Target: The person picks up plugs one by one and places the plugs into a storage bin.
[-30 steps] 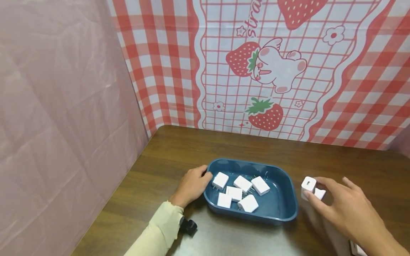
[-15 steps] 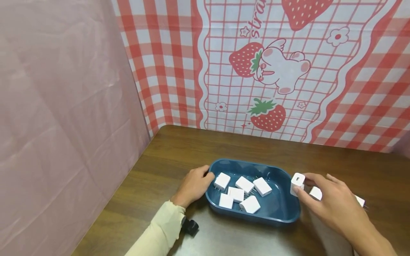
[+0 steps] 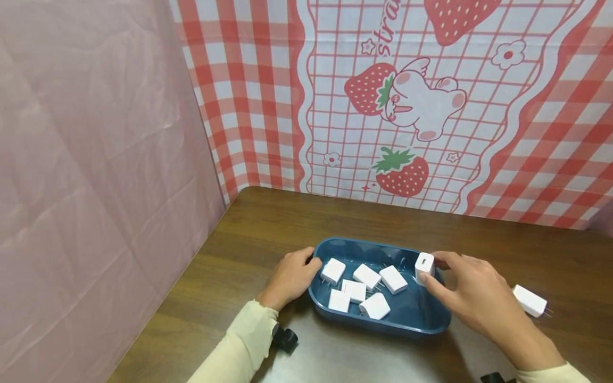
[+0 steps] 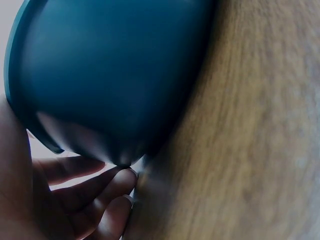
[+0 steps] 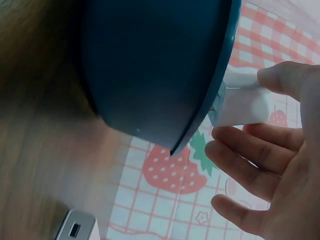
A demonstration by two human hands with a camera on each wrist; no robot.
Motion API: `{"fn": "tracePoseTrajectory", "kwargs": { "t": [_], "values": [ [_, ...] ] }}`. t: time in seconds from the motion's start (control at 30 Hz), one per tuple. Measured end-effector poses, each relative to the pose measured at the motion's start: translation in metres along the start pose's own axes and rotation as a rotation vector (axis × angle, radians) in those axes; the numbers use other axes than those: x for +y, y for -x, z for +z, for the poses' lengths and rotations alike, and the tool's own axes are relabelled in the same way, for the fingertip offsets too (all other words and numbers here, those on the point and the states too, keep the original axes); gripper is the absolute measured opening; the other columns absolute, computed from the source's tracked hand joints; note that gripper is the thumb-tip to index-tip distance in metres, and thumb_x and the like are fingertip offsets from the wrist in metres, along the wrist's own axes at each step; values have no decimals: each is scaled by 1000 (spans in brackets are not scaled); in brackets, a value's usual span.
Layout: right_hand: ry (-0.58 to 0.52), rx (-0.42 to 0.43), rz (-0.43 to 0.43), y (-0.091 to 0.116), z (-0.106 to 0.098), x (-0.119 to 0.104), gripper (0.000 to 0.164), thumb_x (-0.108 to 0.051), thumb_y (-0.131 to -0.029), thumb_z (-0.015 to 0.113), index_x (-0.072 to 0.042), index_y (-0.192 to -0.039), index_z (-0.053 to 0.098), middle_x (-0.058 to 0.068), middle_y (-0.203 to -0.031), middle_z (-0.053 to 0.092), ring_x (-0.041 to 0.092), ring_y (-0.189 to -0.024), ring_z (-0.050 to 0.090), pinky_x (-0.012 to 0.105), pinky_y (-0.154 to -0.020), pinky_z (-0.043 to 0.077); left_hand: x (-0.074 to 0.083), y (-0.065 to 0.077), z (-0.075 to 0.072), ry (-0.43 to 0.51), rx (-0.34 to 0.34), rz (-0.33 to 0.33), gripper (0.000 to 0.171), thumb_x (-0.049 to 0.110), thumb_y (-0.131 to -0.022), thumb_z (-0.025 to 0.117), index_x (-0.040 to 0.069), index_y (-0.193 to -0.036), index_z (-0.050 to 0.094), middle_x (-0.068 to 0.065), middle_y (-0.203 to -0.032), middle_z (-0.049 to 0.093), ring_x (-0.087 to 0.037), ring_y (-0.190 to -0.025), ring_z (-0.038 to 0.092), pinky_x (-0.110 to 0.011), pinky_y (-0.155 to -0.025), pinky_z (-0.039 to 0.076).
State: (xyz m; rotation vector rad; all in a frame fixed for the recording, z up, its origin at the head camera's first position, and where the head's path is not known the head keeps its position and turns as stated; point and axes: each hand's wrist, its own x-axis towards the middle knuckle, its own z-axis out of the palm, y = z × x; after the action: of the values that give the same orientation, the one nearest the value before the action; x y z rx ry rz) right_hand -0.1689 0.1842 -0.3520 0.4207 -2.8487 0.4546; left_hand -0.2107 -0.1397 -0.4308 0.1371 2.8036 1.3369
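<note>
My right hand (image 3: 471, 292) pinches a white USB wall charger (image 3: 424, 267) between thumb and fingers. The charger is upright above the right end of the dark blue tray (image 3: 426, 314), its USB port facing up; in the right wrist view the held charger (image 5: 245, 102) has its prongs at the tray's rim. My left hand (image 3: 289, 279) grips the tray's left end, thumb at the rim and fingers curled against the outer wall (image 4: 115, 85). Inside the tray lie several more white chargers (image 3: 354, 291), mostly on the left and in the middle.
Another white charger (image 3: 529, 301) lies on the wooden table (image 3: 268, 223) to the right, prongs pointing right. A strawberry-print checked cloth (image 3: 402, 159) hangs behind the table, and a pink cloth (image 3: 105, 186) hangs at the left.
My right hand has carried the charger leftward from beside the tray to over its right end. The table charger at the right has come into view. My left hand keeps its grip.
</note>
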Motion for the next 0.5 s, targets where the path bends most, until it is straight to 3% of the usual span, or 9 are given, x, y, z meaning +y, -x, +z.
{"fn": "tracePoseTrajectory", "kwargs": {
  "t": [0.17, 0.33, 0.5],
  "values": [
    [17, -33, -42, -8, 2, -7, 65, -57, -85, 71, -6, -126, 65, 15, -113, 70, 33, -93, 63, 63, -80, 49, 1, 0, 1, 5, -5, -11, 51, 37, -98, 47, 11, -140, 59, -5, -135, 62, -22, -111, 59, -52, -103, 42],
    [18, -67, -43, -14, 3, -12, 69, -61, -87, 67, -7, -129, 64, 18, -121, 67, 39, -105, 63, 64, -83, 49, 1, -1, 1, 3, -5, -10, 50, 38, -98, 47, 11, -139, 60, -5, -133, 63, -22, -107, 59, -51, -102, 44],
    [32, -83, -70, -20, 3, -21, 60, -53, -86, 72, -10, -127, 66, 15, -122, 67, 39, -110, 63, 63, -86, 49, -1, -1, 1, -3, 6, 6, 47, 35, -98, 48, 11, -136, 62, -4, -129, 65, -20, -103, 59, -50, -100, 45]
  ]
}}
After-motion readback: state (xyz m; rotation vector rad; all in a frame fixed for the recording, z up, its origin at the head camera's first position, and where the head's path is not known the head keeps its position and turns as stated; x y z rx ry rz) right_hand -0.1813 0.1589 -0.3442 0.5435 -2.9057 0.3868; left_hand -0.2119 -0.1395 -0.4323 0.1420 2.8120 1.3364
